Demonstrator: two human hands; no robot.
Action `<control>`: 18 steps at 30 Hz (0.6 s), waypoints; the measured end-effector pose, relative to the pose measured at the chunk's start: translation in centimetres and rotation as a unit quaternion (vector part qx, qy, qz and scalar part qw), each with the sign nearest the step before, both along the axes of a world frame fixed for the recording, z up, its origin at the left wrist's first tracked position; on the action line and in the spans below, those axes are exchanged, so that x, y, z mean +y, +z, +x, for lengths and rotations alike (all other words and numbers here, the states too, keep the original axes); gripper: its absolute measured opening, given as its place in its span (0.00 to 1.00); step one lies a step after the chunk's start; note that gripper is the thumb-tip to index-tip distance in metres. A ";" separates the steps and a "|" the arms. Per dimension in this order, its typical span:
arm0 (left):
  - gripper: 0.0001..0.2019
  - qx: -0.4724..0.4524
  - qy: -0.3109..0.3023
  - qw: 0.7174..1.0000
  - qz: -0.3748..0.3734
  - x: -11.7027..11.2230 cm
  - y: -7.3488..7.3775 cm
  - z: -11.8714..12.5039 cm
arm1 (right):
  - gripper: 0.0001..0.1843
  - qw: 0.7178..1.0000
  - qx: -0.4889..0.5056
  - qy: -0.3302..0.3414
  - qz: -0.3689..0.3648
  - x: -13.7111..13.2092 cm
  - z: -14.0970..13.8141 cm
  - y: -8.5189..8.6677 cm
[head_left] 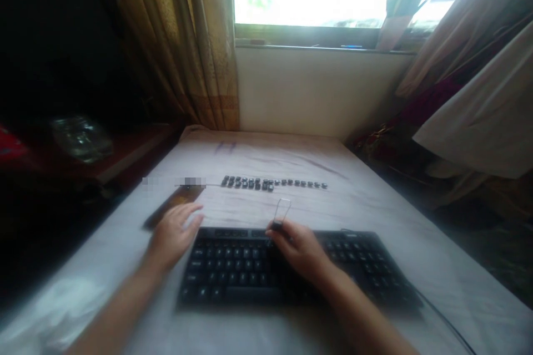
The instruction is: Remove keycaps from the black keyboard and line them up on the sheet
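Note:
Pinched between the thumb and fingers of my right hand [297, 247] is a keycap puller [285, 205], its thin wire loop pointing up and away. A small black piece shows at my fingertips; I cannot tell whether it is the puller's handle or a keycap. The hand is over the middle of a black keyboard [245, 266], hiding some of its keys. My left hand [172, 233] is open beside the keyboard's upper left corner, fingers apart and holding nothing. Beyond the keyboard, loose keycaps [250, 183] lie in two rows, the far one running longer to the right.
A dark flat object [177, 202], brownish on top, lies just past my left hand. The keyboard cable [445, 316] trails off at the right over the pale sheet [353, 199]. A curtain [208, 55] and a window stand behind; cloths hang at the right.

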State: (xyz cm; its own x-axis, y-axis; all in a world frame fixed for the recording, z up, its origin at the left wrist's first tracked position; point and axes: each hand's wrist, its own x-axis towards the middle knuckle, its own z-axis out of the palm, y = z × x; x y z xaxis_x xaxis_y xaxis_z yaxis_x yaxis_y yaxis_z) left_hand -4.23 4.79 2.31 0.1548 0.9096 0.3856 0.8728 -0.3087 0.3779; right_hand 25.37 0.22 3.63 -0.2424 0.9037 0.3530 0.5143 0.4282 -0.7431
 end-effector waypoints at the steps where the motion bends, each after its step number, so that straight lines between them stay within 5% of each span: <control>1: 0.21 0.050 0.043 0.998 0.002 0.6 0.3 -0.9 | 0.07 1.000 -0.006 0.002 0.004 0.0 -0.1 0.0; 5: 0.31 0.171 0.159 0.968 -0.093 2.5 1.1 -3.6 | 0.07 1.000 -0.026 -0.006 0.008 -0.2 -0.4 0.0; 18: 0.33 0.166 0.175 0.957 -0.161 4.5 1.1 -3.8 | 0.08 0.999 -0.052 -0.004 0.011 -0.3 -0.4 -0.1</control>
